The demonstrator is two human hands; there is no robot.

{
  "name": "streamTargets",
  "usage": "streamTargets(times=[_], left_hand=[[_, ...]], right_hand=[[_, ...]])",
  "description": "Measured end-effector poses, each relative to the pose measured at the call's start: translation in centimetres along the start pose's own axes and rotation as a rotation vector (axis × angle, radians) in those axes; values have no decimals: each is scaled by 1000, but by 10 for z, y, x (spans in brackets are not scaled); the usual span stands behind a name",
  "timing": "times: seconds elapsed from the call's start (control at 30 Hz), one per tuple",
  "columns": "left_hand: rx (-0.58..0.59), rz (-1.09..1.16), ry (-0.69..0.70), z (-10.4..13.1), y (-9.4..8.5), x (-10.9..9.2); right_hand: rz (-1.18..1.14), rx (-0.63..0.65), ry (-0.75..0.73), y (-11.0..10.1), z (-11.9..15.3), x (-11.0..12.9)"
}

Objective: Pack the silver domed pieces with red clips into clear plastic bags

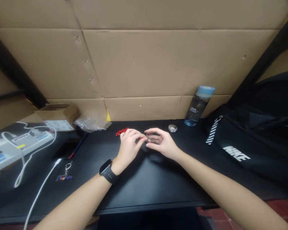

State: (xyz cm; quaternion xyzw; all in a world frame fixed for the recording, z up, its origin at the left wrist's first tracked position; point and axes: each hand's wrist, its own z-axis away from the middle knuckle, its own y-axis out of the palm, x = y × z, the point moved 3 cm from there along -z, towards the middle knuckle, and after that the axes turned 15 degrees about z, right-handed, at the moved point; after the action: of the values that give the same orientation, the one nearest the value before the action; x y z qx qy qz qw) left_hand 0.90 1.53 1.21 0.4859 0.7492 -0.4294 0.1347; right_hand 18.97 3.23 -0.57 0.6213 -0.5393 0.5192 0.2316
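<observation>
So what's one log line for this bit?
left hand: pinching red cord | right hand: holding small clear piece | desk

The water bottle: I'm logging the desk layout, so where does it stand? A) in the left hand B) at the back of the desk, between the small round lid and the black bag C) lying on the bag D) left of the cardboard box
B: the water bottle stands upright against the cardboard wall, right of the small round lid and left of the black bag.
</observation>
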Motion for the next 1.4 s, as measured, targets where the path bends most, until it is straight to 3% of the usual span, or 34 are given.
streamTargets(times=[0.3,0.73,1.0,1.4], left_hand=[[75,357,-108,1,8,19],[95,282,-61,-1,6,16],[167,335,-161,-3,5,15],[73,99,70,2,3,2]], right_hand=[[313,-34,-174,-3,1,2],[345,-16,-190,-9,-1,7],[514,15,-295,-7,-1,16],[304,-80,-15,0,3,8]])
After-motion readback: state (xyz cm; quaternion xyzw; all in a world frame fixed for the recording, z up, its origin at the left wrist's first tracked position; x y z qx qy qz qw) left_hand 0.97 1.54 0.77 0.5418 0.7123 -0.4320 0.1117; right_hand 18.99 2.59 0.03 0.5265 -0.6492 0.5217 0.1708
